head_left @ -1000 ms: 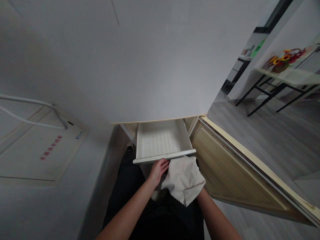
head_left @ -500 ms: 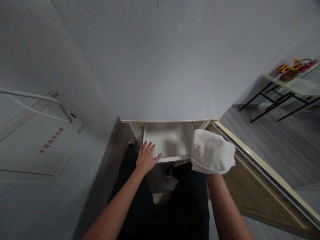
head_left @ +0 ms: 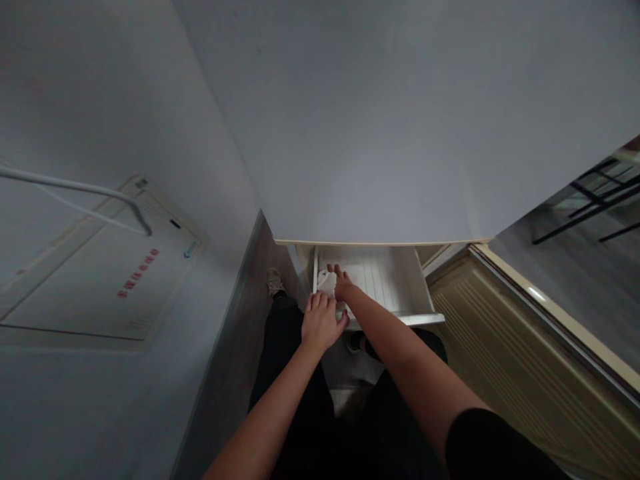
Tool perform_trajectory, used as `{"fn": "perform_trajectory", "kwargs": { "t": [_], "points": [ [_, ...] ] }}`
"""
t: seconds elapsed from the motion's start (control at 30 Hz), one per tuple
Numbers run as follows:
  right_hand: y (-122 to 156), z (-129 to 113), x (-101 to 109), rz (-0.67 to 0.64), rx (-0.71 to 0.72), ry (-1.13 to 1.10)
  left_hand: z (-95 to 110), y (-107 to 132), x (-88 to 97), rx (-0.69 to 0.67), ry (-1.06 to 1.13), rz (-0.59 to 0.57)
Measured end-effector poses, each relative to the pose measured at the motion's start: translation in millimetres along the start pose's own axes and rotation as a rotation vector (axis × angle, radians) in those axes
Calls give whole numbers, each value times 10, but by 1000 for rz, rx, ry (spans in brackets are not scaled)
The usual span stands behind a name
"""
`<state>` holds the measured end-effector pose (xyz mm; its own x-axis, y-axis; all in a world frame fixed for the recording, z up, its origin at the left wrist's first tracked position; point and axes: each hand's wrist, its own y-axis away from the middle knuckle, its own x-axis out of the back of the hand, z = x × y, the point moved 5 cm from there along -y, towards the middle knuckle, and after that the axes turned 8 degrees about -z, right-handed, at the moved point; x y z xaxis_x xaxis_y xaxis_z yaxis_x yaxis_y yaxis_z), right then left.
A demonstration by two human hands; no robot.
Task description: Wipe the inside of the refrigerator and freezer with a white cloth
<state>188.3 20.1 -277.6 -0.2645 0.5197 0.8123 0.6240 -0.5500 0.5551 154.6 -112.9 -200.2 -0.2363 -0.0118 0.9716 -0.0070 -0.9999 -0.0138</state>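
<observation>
A white pull-out drawer (head_left: 395, 277) with a ridged floor stands out from under a pale top. My left hand (head_left: 320, 325) is at its front left corner, fingers bent over the rim and thumb to the right. Inside the drawer, at the left side, my right hand (head_left: 343, 283) presses a crumpled white cloth (head_left: 327, 283) against the drawer's surface. Some of the right fingers reach past the cloth, and its palm side is hidden. My right forearm crosses above the drawer's front.
An opened door (head_left: 500, 347) with a ribbed inner panel stands to the right. At the left wall are a panel with red lettering (head_left: 137, 273) and a pale pipe (head_left: 75, 187). My legs and shoes are below the drawer. Dark table legs (head_left: 595, 193) show at far right.
My right hand has moved left and down into the drawer with the cloth, which was spread out over it before. My left fingers have drawn closer together. The view has shifted left.
</observation>
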Motion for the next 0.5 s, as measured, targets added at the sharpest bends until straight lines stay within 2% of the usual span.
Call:
{"fn": "perform_trajectory", "kwargs": {
  "t": [0.13, 0.27, 0.4, 0.5],
  "points": [
    [-152, 88, 50, 13, -67, -43, -10, -10, -21, -6, 68, -14],
    [-280, 313, 159, 15, -132, -63, -41, -17, -60, -5, 137, -24],
    [-324, 686, 210, 27, -221, -73, -41, -14, -70, -11, 91, -37],
    [-196, 1110, 154, 80, -326, -64, -30, -12, -63, -18, 71, -45]
  ]
}}
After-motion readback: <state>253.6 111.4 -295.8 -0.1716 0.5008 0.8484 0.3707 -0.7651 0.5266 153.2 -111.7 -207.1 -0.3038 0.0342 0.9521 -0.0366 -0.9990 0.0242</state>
